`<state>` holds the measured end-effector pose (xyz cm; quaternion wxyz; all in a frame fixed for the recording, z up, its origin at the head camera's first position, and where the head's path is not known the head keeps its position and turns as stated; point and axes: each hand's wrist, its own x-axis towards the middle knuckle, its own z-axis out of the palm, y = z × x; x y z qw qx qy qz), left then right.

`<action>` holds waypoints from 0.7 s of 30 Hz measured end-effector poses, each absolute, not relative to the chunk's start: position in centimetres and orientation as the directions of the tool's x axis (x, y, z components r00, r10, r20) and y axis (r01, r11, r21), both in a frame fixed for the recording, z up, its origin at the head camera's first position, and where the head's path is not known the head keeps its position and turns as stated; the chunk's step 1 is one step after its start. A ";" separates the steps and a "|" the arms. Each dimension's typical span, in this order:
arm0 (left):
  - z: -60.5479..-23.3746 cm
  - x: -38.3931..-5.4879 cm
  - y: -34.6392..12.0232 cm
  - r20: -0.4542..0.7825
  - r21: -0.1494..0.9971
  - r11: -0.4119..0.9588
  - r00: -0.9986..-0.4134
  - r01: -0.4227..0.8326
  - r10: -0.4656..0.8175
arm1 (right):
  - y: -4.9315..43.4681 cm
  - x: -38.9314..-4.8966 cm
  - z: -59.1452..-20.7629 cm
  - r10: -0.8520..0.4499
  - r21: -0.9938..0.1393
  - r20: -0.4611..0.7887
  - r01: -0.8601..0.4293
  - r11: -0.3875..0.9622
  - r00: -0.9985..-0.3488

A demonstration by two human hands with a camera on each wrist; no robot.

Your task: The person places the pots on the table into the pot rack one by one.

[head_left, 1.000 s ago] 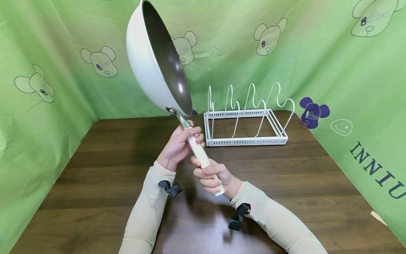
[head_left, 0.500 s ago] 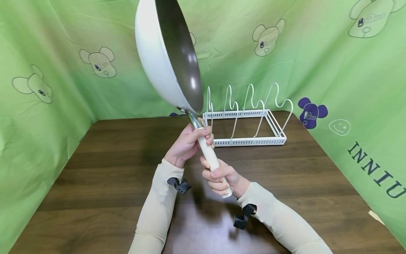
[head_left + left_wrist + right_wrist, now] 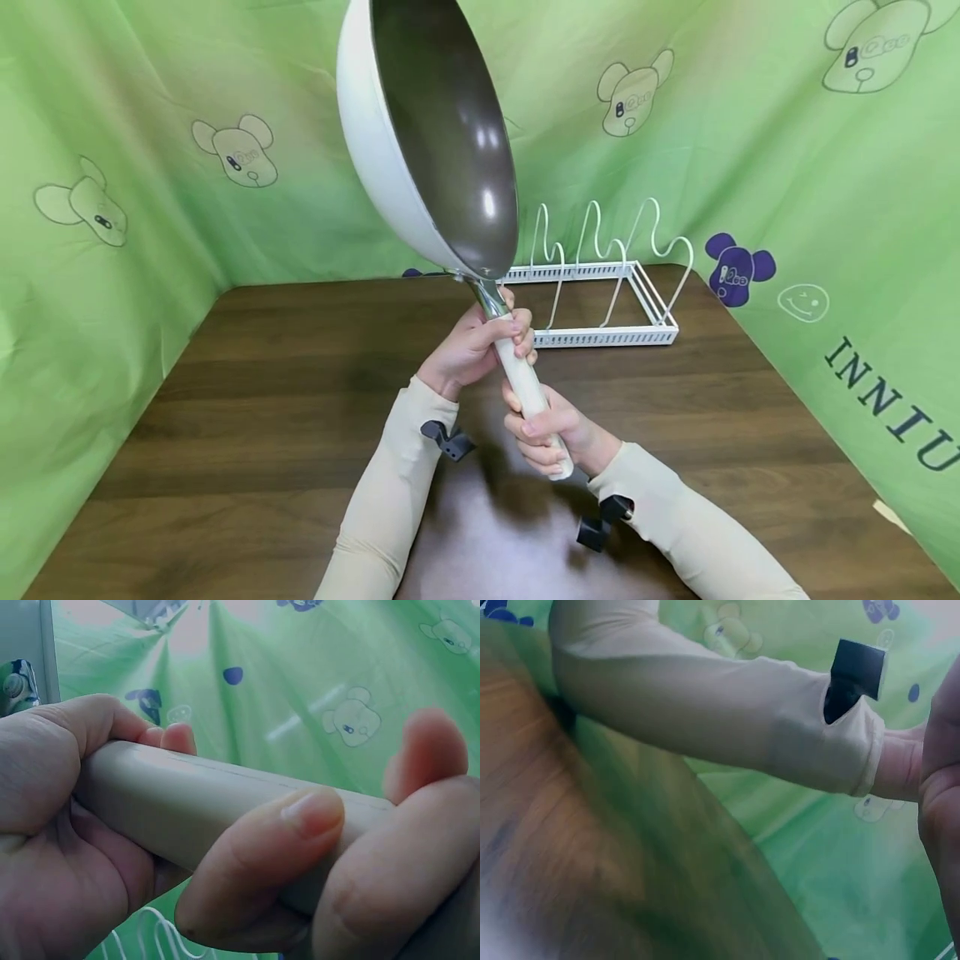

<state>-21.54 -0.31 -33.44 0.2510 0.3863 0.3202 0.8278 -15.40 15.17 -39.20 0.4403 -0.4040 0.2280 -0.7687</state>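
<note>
A large frying pan, white outside and dark grey inside, is held up above the table, its bowl tilted on edge and its top cut off by the head view. My left hand grips the pale handle close to the metal neck. Lower down, near the handle's end, my right hand is wrapped round it. In the left wrist view, fingers curl about the handle from both sides. The right wrist view shows mostly a sleeve and part of a hand at its right edge.
Behind the hands a white wire pan rack with upright curved dividers stands on the brown wooden table; the pan and left hand hide its left end. Green cloth with bear faces hangs round the table's back and sides.
Both hands have carried the pan to the right, bringing it in front of the rack's left end. The pan has turned so more of its dark inside shows. Both grips stay the same.
</note>
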 end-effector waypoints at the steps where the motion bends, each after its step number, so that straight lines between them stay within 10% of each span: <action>1: -33.6 -21.5 -0.1 0.477 0.727 -0.666 -0.574 -0.167 0.665 | 15.4 -15.3 -39.4 -0.861 -0.708 0.421 0.490 -0.508 -0.285; 21: -34.1 -21.2 4.1 0.328 0.806 -0.566 -0.665 -0.174 0.671 | 17.6 -15.5 -40.1 -0.795 -0.545 0.591 0.659 -0.519 -0.138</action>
